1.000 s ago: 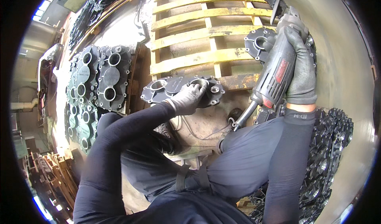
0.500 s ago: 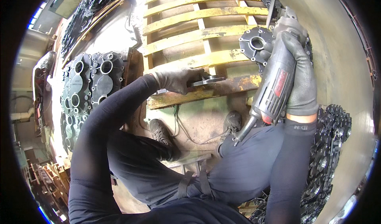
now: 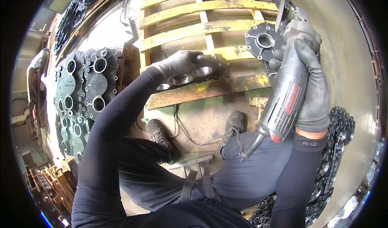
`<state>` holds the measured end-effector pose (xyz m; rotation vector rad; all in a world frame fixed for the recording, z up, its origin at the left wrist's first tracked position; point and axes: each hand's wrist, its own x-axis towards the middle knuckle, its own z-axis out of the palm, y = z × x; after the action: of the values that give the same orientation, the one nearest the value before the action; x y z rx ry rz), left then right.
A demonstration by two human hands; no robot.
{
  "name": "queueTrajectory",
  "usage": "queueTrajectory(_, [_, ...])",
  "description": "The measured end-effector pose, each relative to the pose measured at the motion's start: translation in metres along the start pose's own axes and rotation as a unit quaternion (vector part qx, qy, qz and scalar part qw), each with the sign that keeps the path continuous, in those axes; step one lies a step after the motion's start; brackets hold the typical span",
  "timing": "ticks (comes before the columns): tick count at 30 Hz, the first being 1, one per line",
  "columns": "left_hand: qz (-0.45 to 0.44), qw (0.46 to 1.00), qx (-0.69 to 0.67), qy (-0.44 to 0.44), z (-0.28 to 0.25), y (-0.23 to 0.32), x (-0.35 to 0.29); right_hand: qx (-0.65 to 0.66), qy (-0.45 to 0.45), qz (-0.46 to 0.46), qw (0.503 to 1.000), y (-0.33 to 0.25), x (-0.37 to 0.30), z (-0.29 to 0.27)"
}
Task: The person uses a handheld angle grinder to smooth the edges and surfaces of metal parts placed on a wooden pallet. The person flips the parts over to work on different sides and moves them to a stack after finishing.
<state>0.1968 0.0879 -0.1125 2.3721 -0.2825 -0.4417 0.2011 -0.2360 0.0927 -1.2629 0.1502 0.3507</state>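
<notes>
My left hand [image 3: 178, 64], in a grey glove, is closed on the edge of a dark metal cover [image 3: 193, 77] with round machined openings. The cover is tilted above the near edge of the yellow pallet [image 3: 210, 91], its far end blurred. Wrapped round the body of an angle grinder [image 3: 285, 92] is my gloved right hand [image 3: 314, 96]. The grinder's disc [image 3: 280, 12] points away from me, seen nearly edge-on; whether it spins I cannot tell. Just left of the grinder's head, a round black cover [image 3: 254, 41] with a centre hole lies on the pallet.
Black metal covers [image 3: 97, 80] are laid out at my left. More parts are heaped at the far left [image 3: 76, 12] and by my right leg [image 3: 339, 133]. A cord [image 3: 190, 135] runs across the floor between my shoes. Wood pieces [image 3: 50, 183] lie at the lower left.
My left hand has risen slightly and turned the cover, so its round openings now show. The right hand and grinder have shifted slightly right and down.
</notes>
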Motion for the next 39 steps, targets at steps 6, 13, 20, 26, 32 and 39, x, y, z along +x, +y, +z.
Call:
queueTrajectory(6, [-0.097,0.965,0.081,0.23,-0.008,-0.05,-0.017,0.001,0.006,0.006,1.0,0.002,-0.005,0.009])
queueTrajectory(13, [-0.18,0.959,0.009,0.22,0.023,-0.146,-0.067,-0.018,-0.004,0.0,1.0,0.004,-0.007,0.016])
queueTrajectory(20, [-0.162,0.98,0.005,0.114,0.015,-0.187,-0.06,0.003,0.012,0.027,1.0,0.009,-0.006,0.023])
queueTrajectory(26, [-0.087,0.962,0.104,0.238,-0.003,-0.107,-0.046,-0.06,0.009,0.002,0.998,0.013,0.001,0.017])
queueTrajectory(32, [-0.071,0.952,0.234,0.184,-0.054,-0.022,-0.021,-0.077,-0.008,0.043,0.996,0.012,0.003,0.025])
queueTrajectory(39, [-0.206,0.956,0.148,0.151,-0.042,-0.034,-0.044,-0.111,-0.022,0.003,0.994,0.007,-0.005,0.018])
